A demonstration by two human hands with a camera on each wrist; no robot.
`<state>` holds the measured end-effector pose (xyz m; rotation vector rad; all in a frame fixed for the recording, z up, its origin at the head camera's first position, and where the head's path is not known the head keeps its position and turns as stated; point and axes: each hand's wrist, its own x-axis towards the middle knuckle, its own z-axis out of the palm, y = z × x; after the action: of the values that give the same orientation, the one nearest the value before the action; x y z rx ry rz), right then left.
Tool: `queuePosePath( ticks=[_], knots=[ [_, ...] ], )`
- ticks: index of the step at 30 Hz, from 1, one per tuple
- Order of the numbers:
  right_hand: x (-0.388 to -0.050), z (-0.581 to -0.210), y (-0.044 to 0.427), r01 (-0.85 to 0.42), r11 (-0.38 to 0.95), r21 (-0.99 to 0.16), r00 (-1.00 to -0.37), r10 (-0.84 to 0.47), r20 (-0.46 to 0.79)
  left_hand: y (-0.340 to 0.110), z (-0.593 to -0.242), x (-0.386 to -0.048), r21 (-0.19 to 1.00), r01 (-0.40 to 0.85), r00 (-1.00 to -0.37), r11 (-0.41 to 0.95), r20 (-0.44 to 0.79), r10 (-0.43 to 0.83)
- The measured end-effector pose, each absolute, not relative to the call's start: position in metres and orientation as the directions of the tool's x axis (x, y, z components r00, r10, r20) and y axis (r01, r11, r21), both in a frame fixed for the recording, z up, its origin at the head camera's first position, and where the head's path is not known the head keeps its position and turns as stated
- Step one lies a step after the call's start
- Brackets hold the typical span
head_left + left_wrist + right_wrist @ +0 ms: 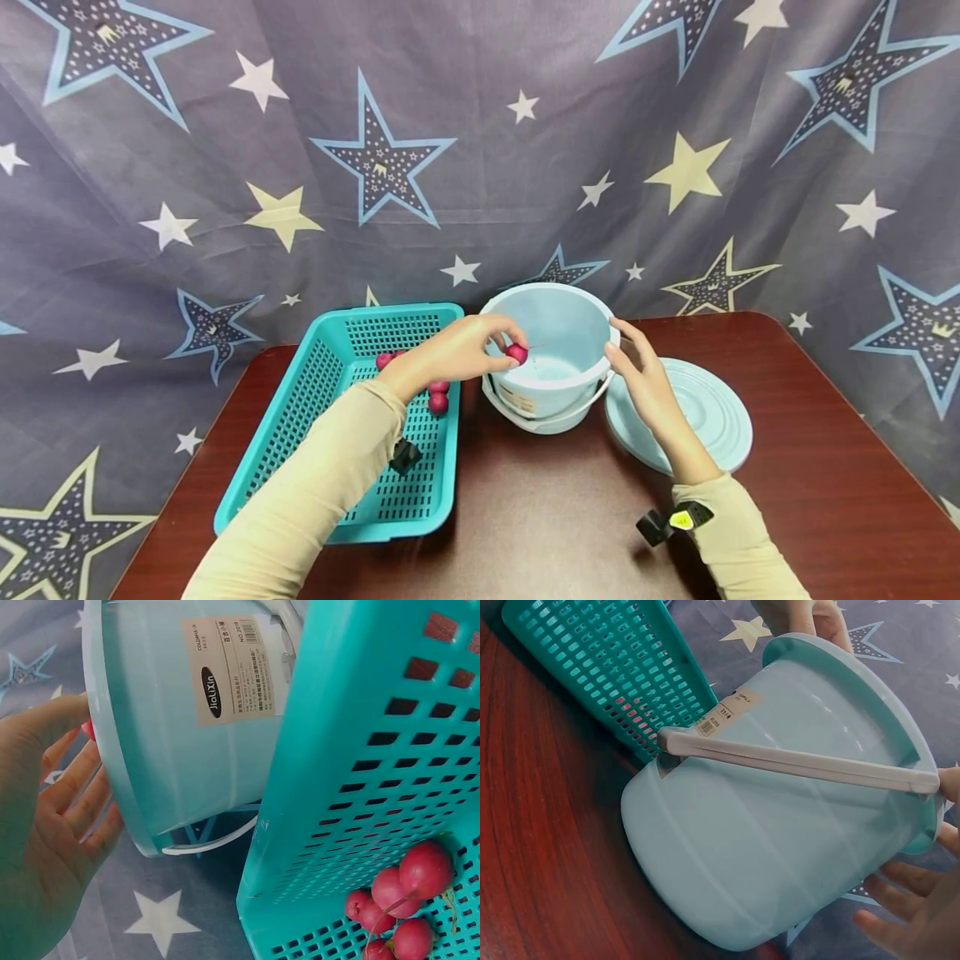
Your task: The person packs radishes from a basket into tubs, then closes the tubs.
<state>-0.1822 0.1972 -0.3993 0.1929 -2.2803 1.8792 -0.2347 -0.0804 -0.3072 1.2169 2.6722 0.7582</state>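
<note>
My left hand [472, 346] pinches a red radish [517, 353] with a thin root over the left part of the light blue bucket's [547, 396] mouth. In the left wrist view only a sliver of that radish shows behind the bucket's rim. On the bucket's right side, the thumb and a fingertip of my right hand [645, 375] touch the rim, its other fingers loosely extended outside the wall. Several radishes [426, 870] lie in the turquoise slotted basket [447, 467], partly hidden by my left forearm in the head view.
The round light blue lid [723, 417] lies on the brown table [540, 517] to the right of the bucket. Its white handle [802, 761] hangs down against the wall. Behind the table hangs a grey curtain [465, 192] with stars.
</note>
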Motion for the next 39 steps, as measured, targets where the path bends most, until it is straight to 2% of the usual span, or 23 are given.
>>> queuePosePath(
  ticks=[10,22,30,39],
  knots=[
    [-0.182,-0.399,0.198,-0.222,0.204,-0.953,-0.973,0.014,0.230,-0.086,-0.299,-0.233,0.512,0.657,-0.683,0.553,0.095,0.724],
    [-0.184,-0.401,0.200,-0.238,0.212,-0.948,-0.969,0.017,0.247,-0.128,-0.290,-0.236,0.574,0.569,-0.780,0.589,0.149,0.608],
    [-0.185,-0.402,0.199,-0.237,0.226,-0.945,-0.969,0.015,0.247,-0.162,-0.320,-0.240,0.584,0.512,-0.826,0.629,0.133,0.548],
    [-0.182,-0.402,0.197,-0.246,0.215,-0.945,-0.967,0.008,0.254,-0.188,-0.364,-0.251,0.595,0.409,-0.861,0.692,0.000,0.508]
  ],
)
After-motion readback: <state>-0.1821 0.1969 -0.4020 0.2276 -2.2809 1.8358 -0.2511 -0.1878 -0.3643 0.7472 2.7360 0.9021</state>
